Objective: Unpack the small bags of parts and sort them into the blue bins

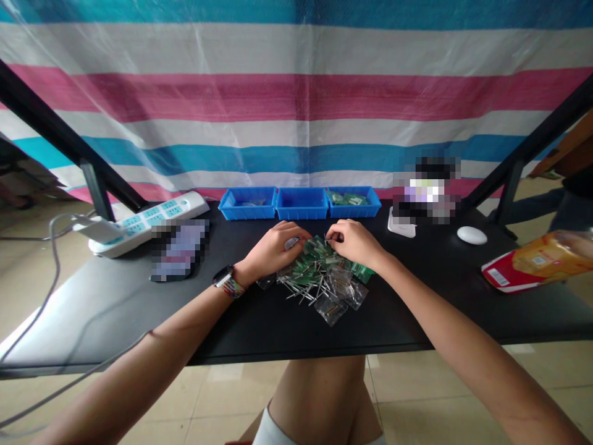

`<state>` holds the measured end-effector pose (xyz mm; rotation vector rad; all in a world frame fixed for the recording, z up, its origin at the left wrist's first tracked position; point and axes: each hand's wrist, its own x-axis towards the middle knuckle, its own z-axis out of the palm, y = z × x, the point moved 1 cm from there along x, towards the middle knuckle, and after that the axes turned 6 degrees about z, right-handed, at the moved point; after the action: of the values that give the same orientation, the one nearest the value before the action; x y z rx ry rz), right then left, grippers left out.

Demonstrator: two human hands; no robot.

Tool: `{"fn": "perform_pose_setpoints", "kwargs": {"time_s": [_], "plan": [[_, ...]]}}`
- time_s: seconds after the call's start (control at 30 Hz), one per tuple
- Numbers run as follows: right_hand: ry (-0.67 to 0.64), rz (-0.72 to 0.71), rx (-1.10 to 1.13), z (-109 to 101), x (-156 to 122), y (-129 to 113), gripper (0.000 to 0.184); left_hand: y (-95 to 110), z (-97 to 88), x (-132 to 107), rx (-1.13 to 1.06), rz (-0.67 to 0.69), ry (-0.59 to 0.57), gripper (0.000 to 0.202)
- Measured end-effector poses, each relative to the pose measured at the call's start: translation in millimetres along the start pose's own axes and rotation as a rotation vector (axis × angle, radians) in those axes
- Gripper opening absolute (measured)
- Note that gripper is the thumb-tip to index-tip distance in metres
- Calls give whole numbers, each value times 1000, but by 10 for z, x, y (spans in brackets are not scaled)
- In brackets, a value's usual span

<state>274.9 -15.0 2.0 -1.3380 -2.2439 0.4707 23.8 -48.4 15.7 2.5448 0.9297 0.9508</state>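
Pile of thin metal rods [299,290], straight and shiny, mixed with green and see-through plastic packets [341,281], mid-counter [370,334]. Left hand [271,248] at its 10 o'clock, right hand [356,242] at 2. Both sets of fingers bent, tips at the packets; can't tell if they're clamped on anything. Three blue rectangular plastic trays [302,212] in a row at 12, just past the hands. Smooth black surface runs to a straight front edge [370,353] at 6. Glossy red-yellow snack bag [514,267] at 3: barcode [499,277], square code [538,261], lettering unreadable.
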Motion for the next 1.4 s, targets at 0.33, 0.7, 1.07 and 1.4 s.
{"fn": "perform_pose_setpoints", "kwargs": {"time_s": [0.33,0.7,1.07,1.4], "plan": [[172,-15,307,-110,22,-57,19,14,-14,6,-3,-12,12,23],[-68,218,1183,96,-50,-286,35,84,-37,15,-106,49,152,17],[17,205,1148,73,-43,-316,43,103,-77,34,-52,-8,200,28],[1,202,1135,89,-20,-339,36,92,-86,29,-74,-35,181,44]]}}
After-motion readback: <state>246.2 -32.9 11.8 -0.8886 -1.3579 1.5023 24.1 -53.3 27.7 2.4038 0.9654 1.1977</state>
